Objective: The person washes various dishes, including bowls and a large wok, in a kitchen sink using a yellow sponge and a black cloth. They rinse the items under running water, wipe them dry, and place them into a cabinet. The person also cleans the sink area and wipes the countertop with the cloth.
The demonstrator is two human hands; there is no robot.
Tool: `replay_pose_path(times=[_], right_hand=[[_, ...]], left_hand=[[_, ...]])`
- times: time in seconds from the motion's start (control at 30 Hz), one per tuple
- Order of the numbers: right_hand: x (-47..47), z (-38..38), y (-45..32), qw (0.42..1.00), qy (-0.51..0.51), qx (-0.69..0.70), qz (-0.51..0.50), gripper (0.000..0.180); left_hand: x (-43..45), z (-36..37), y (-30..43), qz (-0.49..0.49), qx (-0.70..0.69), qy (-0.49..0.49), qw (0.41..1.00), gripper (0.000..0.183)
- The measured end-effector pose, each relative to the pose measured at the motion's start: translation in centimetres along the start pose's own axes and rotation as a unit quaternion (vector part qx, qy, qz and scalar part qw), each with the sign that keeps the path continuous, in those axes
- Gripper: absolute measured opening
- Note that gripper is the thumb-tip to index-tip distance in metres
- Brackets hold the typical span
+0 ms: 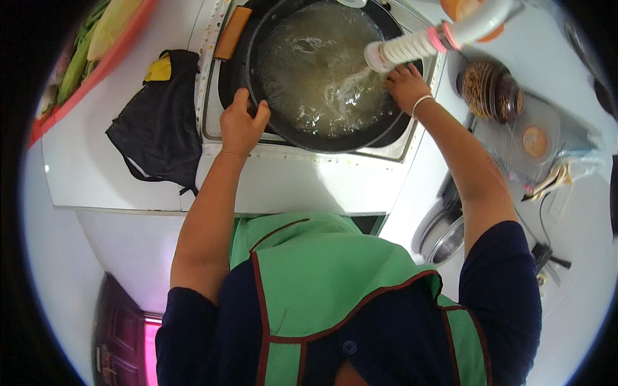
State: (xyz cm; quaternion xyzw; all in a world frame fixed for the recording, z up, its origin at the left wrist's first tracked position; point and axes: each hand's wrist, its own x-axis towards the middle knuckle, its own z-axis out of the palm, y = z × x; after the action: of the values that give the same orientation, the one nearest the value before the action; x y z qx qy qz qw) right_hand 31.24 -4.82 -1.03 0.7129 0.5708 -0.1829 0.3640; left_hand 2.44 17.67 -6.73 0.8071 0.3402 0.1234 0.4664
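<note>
A wide black pan point(322, 144) with water in it sits in a metal-rimmed recess in the counter. My left hand point(244, 121) holds its left rim, with the thumb over the edge. My right hand point(409, 88) grips the right rim, close under the end of a white flexible faucet hose point(408, 49). From the hose's nozzle water runs into the pan and stirs the surface. A wooden handle point(233, 33) shows beyond my left hand; what it joins is unclear. A darker round edge lies beneath the pan.
A black cloth item point(159, 120) with straps lies left on the white counter point(285, 181). Farther left is a red container point(91, 79) of vegetables. At right are a jar point(483, 89), a clear plastic container point(536, 116) and a metal bowl point(446, 243).
</note>
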Motion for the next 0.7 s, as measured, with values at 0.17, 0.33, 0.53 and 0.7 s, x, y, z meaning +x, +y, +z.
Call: replay_pose_path(times=[0.17, 0.33, 0.53, 0.7], right_hand=[[9.2, 1.3, 6.2, 0.956, 0.263, -0.015, -0.129, 0.043], [13.4, -6.0, 4.1, 0.914, 0.335, -0.131, -0.186, 0.026], [11.1, 6.0, 6.8, 0.953, 0.283, -0.086, -0.070, 0.041], [3.5, -0.2, -0.1, 0.999, 0.009, -0.028, 0.014, 0.039]], left_hand=[[-0.2, 0.1, 0.4, -0.002, -0.002, 0.024, 1.000, 0.023], [-0.3, 0.2, 0.5, -0.002, 0.012, 0.036, 0.999, 0.022], [-0.1, 0.4, 0.7, 0.018, 0.004, 0.045, 0.999, 0.022], [-0.2, 0.0, 0.7, -0.009, 0.009, 0.026, 1.000, 0.022]])
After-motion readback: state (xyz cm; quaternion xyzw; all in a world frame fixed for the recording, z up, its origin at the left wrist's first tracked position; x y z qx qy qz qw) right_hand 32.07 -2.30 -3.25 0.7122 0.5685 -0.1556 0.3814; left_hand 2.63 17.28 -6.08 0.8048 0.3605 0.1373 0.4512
